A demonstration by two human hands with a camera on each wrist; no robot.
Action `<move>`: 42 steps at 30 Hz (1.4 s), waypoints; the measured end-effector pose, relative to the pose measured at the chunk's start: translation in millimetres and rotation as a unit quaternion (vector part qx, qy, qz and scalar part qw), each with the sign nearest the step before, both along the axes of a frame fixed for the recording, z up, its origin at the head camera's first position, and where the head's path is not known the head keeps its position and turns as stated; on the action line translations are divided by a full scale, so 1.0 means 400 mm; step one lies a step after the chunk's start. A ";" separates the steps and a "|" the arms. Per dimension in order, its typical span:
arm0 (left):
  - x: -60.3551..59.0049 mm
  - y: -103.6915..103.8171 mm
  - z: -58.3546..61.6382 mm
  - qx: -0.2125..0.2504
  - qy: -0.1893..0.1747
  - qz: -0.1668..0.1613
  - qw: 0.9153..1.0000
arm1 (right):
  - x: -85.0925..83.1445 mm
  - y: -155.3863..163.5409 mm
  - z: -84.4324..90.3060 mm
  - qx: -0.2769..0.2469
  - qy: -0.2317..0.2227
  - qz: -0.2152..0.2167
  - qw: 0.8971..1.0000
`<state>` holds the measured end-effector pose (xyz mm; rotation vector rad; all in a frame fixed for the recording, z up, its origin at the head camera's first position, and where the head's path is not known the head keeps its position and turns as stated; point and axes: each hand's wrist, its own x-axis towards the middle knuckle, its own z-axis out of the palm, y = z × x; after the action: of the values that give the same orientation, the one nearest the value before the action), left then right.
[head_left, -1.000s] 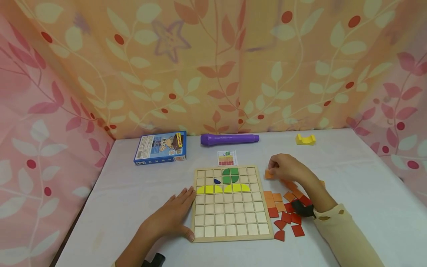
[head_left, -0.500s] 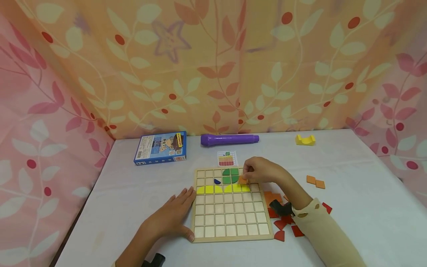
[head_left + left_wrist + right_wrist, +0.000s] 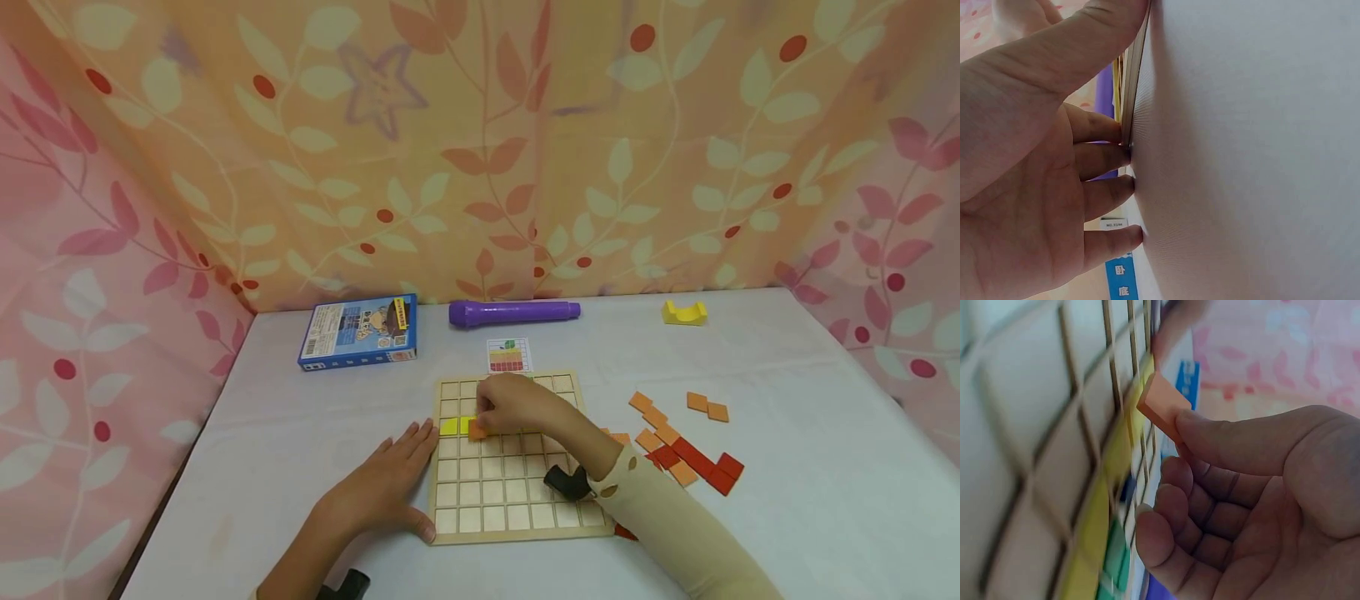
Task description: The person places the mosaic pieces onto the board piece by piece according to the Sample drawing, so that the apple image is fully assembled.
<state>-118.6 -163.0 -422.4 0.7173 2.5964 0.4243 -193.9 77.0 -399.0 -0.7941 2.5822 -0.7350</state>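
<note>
The right hand [image 3: 525, 406] is hiding the green pieces on the wooden grid board [image 3: 517, 500], its fingers pinching a flat orange square tile [image 3: 477, 431] over the yellow row. The left hand [image 3: 386, 487] is lying flat on the desk [image 3: 262, 450], its straight fingers pressing against the board's left edge.

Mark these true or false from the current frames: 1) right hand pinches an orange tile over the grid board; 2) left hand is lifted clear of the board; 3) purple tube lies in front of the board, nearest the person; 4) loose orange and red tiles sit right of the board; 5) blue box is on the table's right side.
1) True. The right hand pinches the orange tile over the grid board.
2) False. The left hand rests flat on the table with its fingers against the board's left edge.
3) False. The purple tube lies beyond the board, near the curtain.
4) True. The loose tiles lie right of the board.
5) False. The blue box is at the far left.
</note>
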 end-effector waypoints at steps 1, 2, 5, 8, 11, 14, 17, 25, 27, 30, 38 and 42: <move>0.000 -0.001 -0.001 0.002 0.002 -0.001 1.000 | 0.002 -0.017 -0.004 0.007 0.003 0.000 1.000; -0.001 -0.002 -0.001 0.003 0.003 -0.003 1.000 | 0.004 -0.033 -0.008 0.011 0.007 0.000 1.000; -0.002 -0.002 0.000 0.006 0.005 -0.004 1.000 | 0.014 -0.071 -0.014 0.020 0.014 0.002 1.000; -0.003 0.000 0.002 0.007 0.004 -0.006 1.000 | 0.025 -0.096 -0.020 0.024 0.028 0.001 0.999; -0.004 0.002 0.005 0.006 0.003 -0.006 1.000 | 0.037 -0.110 -0.025 0.040 0.050 0.003 0.998; -0.005 0.003 0.006 0.002 0.003 -0.005 1.000 | 0.047 -0.119 -0.027 0.054 0.073 0.000 0.996; -0.005 0.003 0.005 -0.002 0.006 -0.004 1.000 | 0.056 -0.127 -0.032 0.068 0.094 -0.008 0.993; -0.005 0.003 0.003 -0.001 0.004 -0.002 1.000 | 0.088 -0.143 -0.034 0.138 0.174 0.016 0.975; -0.005 0.003 0.002 -0.002 0.002 -0.001 1.000 | 0.093 -0.137 -0.028 0.145 0.178 0.019 0.973; -0.003 0.002 0.002 -0.004 0.001 0.001 1.000 | 0.094 -0.115 -0.020 0.123 0.165 0.014 0.978; 0.001 -0.001 -0.001 -0.004 0.003 0.008 1.000 | 0.082 -0.005 0.026 0.020 0.113 0.001 0.993; 0.001 0.004 -0.004 -0.003 -0.001 0.009 1.000 | 0.077 0.072 0.047 0.032 0.098 -0.003 0.995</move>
<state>-118.0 -161.4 -423.8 0.6921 2.6020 0.4228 -163.2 105.6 -380.3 -0.8798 2.7677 -0.5992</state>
